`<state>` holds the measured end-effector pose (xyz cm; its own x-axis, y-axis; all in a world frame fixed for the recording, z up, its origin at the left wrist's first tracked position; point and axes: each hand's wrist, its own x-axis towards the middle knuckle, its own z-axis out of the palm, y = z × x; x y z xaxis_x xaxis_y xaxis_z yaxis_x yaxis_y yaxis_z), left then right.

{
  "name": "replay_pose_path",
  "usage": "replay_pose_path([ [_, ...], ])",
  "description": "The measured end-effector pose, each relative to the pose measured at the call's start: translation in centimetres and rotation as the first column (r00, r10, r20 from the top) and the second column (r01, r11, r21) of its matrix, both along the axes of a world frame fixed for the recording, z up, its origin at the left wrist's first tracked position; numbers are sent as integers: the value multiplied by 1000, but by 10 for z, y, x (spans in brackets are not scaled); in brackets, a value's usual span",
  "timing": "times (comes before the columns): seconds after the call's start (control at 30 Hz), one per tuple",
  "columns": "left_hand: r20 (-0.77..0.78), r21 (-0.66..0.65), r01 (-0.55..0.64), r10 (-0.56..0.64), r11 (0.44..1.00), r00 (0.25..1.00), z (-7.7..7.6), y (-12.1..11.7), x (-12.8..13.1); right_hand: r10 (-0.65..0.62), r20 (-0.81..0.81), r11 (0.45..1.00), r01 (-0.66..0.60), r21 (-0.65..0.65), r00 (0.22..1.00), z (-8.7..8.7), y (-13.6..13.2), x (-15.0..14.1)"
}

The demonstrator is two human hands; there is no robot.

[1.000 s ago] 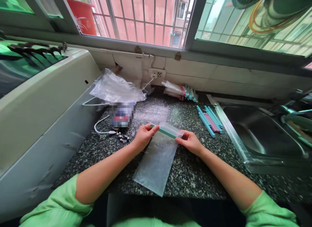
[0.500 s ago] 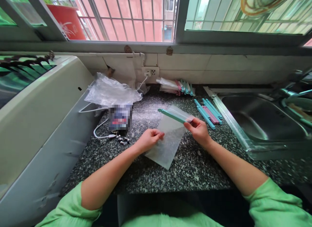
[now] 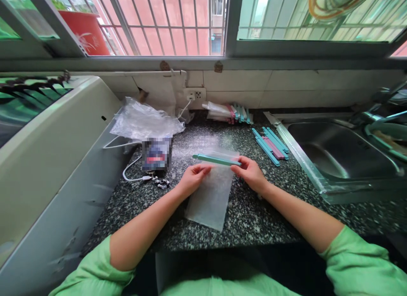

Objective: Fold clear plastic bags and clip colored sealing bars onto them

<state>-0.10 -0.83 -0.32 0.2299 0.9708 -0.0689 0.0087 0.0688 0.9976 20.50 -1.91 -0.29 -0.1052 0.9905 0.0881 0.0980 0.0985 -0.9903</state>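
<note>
A clear plastic bag [image 3: 210, 202] hangs down between my hands over the speckled counter, with a teal bag sealing clip [image 3: 216, 160] lying across its upper part. My right hand [image 3: 249, 173] pinches the clip's right end, thumb in front and fingers behind. Just below the clip's left half, my left hand [image 3: 193, 179] is closed on the bag's left edge. Several loose teal and pink sealing clips [image 3: 271, 145] lie to the right, beside the sink. At the wall rests a pile of folded bags [image 3: 219, 111] with teal and pink clips on them.
A crumpled clear plastic bag [image 3: 146, 122] and a phone [image 3: 156, 154], blurred out, lie at the left with a white cable [image 3: 127, 173]. The metal sink [image 3: 337, 152] is on the right, a white appliance [image 3: 63, 160] on the left. A wall socket [image 3: 195, 93] sits behind.
The clip and bag have turned nearly level and come a little nearer and leftward. My right hand has moved left, and my left hand has shifted slightly left, close under the clip.
</note>
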Motion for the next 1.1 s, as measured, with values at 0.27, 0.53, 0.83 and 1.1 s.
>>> replay_pose_path([
  [0.27, 129, 131, -241, 224, 962, 966, -2, 4, -5, 239, 266, 971, -236, -41, 934, -12, -17, -16],
  [0.53, 137, 9, -135, 133, 991, 982, -7, 7, -3, -221, 236, 884, 92, 459, 946, -24, 15, -3],
  [0.83, -23, 113, -22, 25, 993, 999, -13, 14, -4, -236, 373, 823, -19, 567, 897, -27, 28, 2],
  [1.1, -113, -17, 120, -121, 993, 986, 1, 35, 4, -374, 503, 792, -14, 610, 779, -25, 47, 12],
])
